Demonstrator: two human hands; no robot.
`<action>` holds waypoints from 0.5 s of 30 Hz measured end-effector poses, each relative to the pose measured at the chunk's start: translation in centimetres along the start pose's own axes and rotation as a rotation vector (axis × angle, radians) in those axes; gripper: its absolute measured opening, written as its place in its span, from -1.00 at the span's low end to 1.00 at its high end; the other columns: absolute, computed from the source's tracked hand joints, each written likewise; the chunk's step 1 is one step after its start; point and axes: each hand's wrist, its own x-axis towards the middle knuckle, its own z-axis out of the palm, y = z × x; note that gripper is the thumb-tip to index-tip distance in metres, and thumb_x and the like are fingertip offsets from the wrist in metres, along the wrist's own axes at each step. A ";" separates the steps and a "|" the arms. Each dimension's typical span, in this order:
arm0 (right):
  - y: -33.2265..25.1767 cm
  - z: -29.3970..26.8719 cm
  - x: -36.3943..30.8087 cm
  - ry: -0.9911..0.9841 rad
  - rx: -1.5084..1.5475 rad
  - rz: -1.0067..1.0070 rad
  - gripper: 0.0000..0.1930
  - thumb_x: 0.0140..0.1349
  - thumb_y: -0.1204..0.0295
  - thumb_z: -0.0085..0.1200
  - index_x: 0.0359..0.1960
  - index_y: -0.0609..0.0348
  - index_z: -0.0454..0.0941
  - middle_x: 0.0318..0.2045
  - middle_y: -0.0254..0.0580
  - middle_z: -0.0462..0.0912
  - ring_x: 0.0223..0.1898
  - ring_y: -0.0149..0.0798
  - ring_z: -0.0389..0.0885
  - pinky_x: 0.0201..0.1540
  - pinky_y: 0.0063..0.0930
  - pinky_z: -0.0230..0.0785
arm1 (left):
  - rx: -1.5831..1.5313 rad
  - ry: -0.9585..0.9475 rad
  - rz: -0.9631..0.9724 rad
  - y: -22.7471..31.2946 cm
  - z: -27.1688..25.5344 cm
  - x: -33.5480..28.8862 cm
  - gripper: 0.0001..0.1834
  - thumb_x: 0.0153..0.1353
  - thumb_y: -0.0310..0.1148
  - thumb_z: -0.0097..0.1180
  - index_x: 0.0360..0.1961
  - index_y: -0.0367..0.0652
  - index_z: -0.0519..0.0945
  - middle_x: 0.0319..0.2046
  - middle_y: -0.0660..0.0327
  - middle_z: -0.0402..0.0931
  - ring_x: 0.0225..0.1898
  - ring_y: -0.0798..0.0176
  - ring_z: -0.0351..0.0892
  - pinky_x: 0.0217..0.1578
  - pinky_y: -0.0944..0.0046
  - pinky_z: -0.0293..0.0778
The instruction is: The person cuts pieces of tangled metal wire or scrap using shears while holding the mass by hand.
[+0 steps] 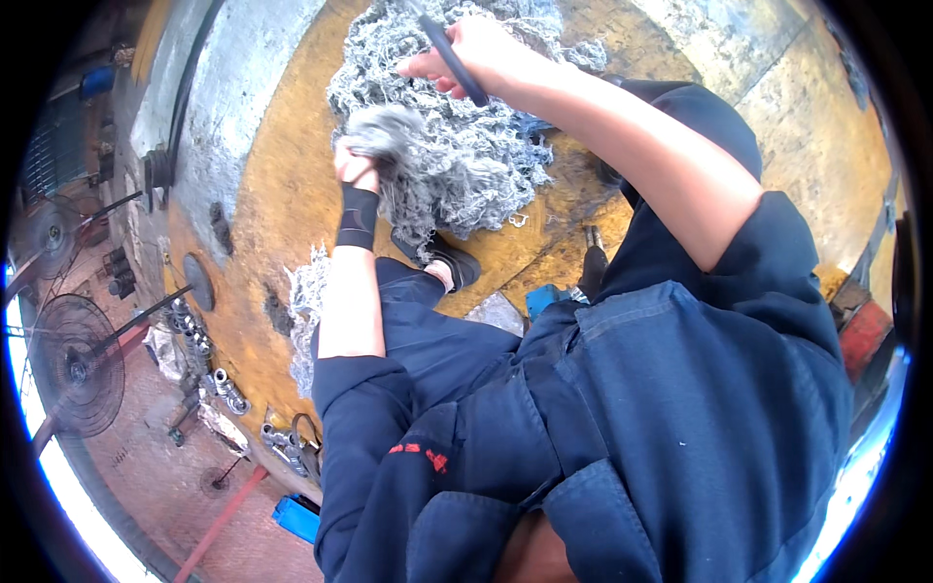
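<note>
The left hand [356, 168] is gripping a grey tuft [384, 134] at the left of the far thread pile [476, 160]; the right hand [483, 49] is holding a dark tool [457, 66] over it. The step seems to be handling the tuft; the next move is probably calling for keeping the tool clear of the left hand. Red marks [436, 461] are showing on the near jacket [661, 408], unreadable for me.

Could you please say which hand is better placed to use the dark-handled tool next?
Probably the right hand: it already holds the dark-handled tool by the grey fibre pile, while the left hand seems occupied with a blurred grey tuft.
</note>
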 end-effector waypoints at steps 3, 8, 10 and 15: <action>0.1 -0.3 -0.4 -0.020 -0.129 -0.034 -0.45 -0.12 -0.05 0.34 -0.48 0.31 0.58 -0.63 -0.18 0.61 -0.62 -0.44 0.58 -0.55 -0.64 0.42 | -0.353 0.116 -0.230 6.9 -0.2 1.5 -0.67 0.13 -0.52 0.18 -0.04 -0.20 0.53 -0.18 0.16 0.58 -0.24 0.22 0.59 -0.18 0.15 0.54; 1.2 1.1 0.9 -0.042 -0.264 -0.103 -0.47 -0.18 -0.07 0.36 -0.61 0.26 0.60 -0.69 -0.23 0.60 -0.67 -0.41 0.57 -0.52 -0.53 0.43 | -0.460 0.123 -0.107 13.1 -4.1 2.2 -0.66 0.08 -0.64 0.18 -0.07 -0.27 0.55 -0.20 0.13 0.59 -0.23 0.19 0.59 -0.19 0.13 0.55; 1.3 1.1 1.0 -0.054 -0.298 -0.103 -0.48 -0.21 -0.07 0.37 -0.69 0.22 0.59 -0.70 -0.25 0.59 -0.66 -0.37 0.57 -0.45 -0.47 0.44 | -0.464 0.086 -0.096 17.1 -4.1 1.0 -0.76 0.17 -0.48 0.18 -0.12 -0.23 0.53 -0.32 0.15 0.57 -0.31 0.22 0.58 -0.47 0.28 0.48; 1.4 1.2 1.2 -0.097 -0.307 -0.067 -0.53 -0.22 0.01 0.42 -0.66 0.23 0.59 -0.70 -0.22 0.59 -0.61 -0.35 0.59 -0.40 -0.48 0.43 | -0.505 0.034 -0.055 25.4 -4.8 0.7 -0.80 0.24 -0.30 0.14 -0.24 -0.18 0.48 -0.47 0.16 0.49 -0.45 0.26 0.48 -0.71 0.40 0.19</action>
